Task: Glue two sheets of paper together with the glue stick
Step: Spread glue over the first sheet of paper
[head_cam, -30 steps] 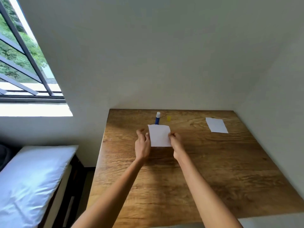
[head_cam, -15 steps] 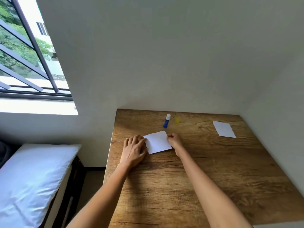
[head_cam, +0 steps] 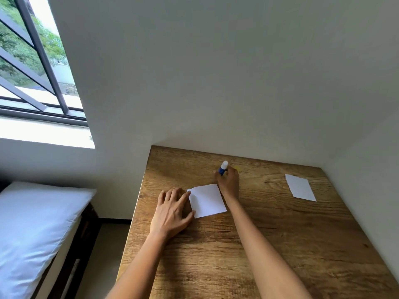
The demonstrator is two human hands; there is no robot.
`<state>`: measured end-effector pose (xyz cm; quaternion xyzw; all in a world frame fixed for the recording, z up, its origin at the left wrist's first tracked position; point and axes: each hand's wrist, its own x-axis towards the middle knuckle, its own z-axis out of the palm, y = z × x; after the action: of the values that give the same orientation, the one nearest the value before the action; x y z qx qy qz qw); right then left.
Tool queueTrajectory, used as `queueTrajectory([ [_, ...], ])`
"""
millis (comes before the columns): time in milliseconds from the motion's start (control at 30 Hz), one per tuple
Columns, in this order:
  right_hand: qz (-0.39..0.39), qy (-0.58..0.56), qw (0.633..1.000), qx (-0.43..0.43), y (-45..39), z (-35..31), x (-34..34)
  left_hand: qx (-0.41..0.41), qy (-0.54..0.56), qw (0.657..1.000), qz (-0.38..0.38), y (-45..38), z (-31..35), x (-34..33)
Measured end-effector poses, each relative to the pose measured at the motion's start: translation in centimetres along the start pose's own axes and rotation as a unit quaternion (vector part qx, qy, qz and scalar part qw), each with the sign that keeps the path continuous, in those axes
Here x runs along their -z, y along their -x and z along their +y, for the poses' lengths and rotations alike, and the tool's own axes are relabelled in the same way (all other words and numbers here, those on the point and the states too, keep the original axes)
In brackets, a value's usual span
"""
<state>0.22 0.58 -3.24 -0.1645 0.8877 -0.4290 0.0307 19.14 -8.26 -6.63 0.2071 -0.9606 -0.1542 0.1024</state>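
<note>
A small white sheet of paper (head_cam: 206, 200) lies flat on the wooden table (head_cam: 280, 234). My left hand (head_cam: 172, 210) rests flat beside it, fingers straight and touching its left edge. My right hand (head_cam: 228, 182) is beyond the sheet, its fingers curled round the lower part of a blue glue stick (head_cam: 223, 167) whose white end sticks up above the hand. A second white sheet (head_cam: 300, 187) lies apart at the table's far right. A small yellow cap (head_cam: 236, 168) peeks out just past my right hand.
The table stands in a corner, with white walls behind and to the right. A bed with a white pillow (head_cam: 36, 229) lies left of the table across a narrow gap. A barred window (head_cam: 32, 61) is at the upper left.
My right hand left the sheet's right edge and reached forward to take hold of the glue stick. The left hand stayed flat at the sheet's left edge.
</note>
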Motion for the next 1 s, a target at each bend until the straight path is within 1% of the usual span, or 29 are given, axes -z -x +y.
queueTrajectory([
  [133, 0.020, -0.075, 0.997, 0.015, 1.0, -0.2, 0.3, -0.003, 0.005, 1.000, 0.005, 0.0, 0.0, 0.0],
  [200, -0.002, -0.110, 0.993, 0.038, 2.0, -0.5, 0.7, -0.004, 0.003, 1.000, 0.008, 0.0, 0.0, -0.1],
  [300, -0.066, -0.093, 0.990, 0.081, 3.4, -1.0, 1.1, -0.006, 0.001, 1.000, 0.007, 0.1, 0.0, -0.1],
  [367, -0.078, -0.063, 0.990, 0.101, 4.0, -1.3, 1.4, -0.006, 0.002, 1.000, 0.009, 0.0, 0.0, -0.1],
  [433, -0.081, -0.075, 0.990, 0.087, 4.4, -1.7, 1.6, -0.005, 0.002, 1.000, 0.007, 0.1, 0.1, 0.0],
  [533, -0.088, -0.142, 0.985, 0.032, 4.4, -2.2, 1.6, -0.005, -0.004, 1.000, 0.004, 0.1, 0.1, 0.1],
  [600, -0.086, -0.167, 0.982, 0.020, 4.3, -2.6, 1.2, -0.004, -0.001, 1.000, 0.004, 0.1, 0.2, 0.2],
  [833, -0.111, -0.074, 0.988, 0.073, 4.0, -3.7, -0.4, -0.009, -0.002, 1.000, 0.011, 0.0, 0.1, -0.1],
  [1000, -0.125, -0.034, 0.986, 0.102, 4.6, -3.6, -1.2, -0.008, -0.012, 1.000, 0.009, 0.0, 0.0, -0.2],
])
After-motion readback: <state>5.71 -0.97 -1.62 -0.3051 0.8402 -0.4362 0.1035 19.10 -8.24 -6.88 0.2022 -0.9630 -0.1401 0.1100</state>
